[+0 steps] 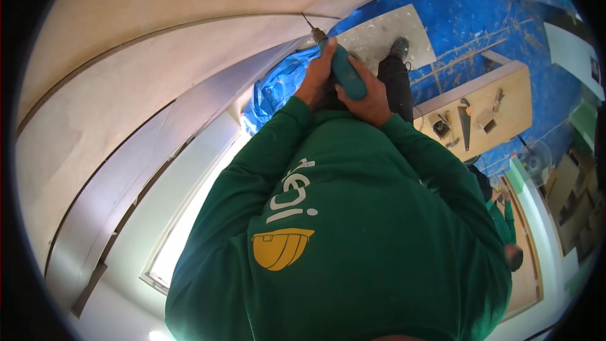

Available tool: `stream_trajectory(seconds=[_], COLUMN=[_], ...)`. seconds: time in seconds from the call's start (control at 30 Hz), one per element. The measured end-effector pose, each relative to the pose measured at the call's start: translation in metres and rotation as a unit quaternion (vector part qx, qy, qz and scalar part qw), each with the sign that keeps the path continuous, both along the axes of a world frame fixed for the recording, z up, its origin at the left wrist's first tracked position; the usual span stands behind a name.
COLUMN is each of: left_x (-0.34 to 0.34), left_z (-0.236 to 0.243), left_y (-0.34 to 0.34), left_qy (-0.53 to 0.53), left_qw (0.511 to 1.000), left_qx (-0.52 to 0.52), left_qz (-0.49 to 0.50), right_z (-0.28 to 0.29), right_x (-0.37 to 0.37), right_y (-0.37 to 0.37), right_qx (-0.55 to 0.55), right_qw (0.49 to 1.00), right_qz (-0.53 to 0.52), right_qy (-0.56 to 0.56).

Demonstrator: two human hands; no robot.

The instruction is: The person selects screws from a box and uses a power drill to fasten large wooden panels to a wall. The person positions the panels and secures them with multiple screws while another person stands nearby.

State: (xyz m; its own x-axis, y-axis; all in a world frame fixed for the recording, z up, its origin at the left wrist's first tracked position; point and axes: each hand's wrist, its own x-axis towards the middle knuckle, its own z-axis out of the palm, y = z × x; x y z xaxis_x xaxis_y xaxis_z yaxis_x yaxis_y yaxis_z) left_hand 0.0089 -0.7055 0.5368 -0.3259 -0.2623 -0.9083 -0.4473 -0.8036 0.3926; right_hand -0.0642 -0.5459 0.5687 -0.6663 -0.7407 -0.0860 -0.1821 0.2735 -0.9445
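A teal power drill (347, 74) is held between my two hands, out in front of my chest. My left hand (317, 76) wraps its left side, the fingers reaching toward the chuck. On the right side, my right hand (369, 98) grips the rear of the drill body; the drill's handle is mostly hidden. A thin bit (307, 21) points forward and to the left. Its tip meets or nearly meets the seam between pale wooden panels (208, 0); whether it touches, I cannot tell.
At right, a wooden bench (514, 98) carries a handsaw (465, 123) and several small tools. Blue sheeting (454, 19) covers the floor, with a spattered board (416, 28) by my shoe. A fan (535, 161) stands beyond the bench. Another person in green (505, 221) is at lower right.
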Motion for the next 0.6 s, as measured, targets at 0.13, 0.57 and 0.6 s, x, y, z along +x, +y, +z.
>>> stream_trajectory(seconds=[0.13, 0.57, 0.6], left_x=[-0.0042, -0.0081, -0.0081], left_z=[-0.0103, -0.0087, -0.0106], left_y=[-0.001, -0.0033, -0.0037], left_qy=[0.058, 0.035, 0.033], left_qw=[0.997, 0.998, 0.998], left_qx=[0.047, 0.031, 0.029], left_qz=[0.021, 0.037, 0.034], right_z=[-0.0044, -0.0025, -0.0003], right_x=[-0.0063, -0.0071, -0.0076], right_y=[-0.0013, -0.0031, -0.003], right_qx=[-0.011, -0.003, 0.002], right_qw=[0.999, 0.999, 0.999], right_qz=[0.013, 0.01, 0.011], right_qy=[0.039, 0.041, 0.036])
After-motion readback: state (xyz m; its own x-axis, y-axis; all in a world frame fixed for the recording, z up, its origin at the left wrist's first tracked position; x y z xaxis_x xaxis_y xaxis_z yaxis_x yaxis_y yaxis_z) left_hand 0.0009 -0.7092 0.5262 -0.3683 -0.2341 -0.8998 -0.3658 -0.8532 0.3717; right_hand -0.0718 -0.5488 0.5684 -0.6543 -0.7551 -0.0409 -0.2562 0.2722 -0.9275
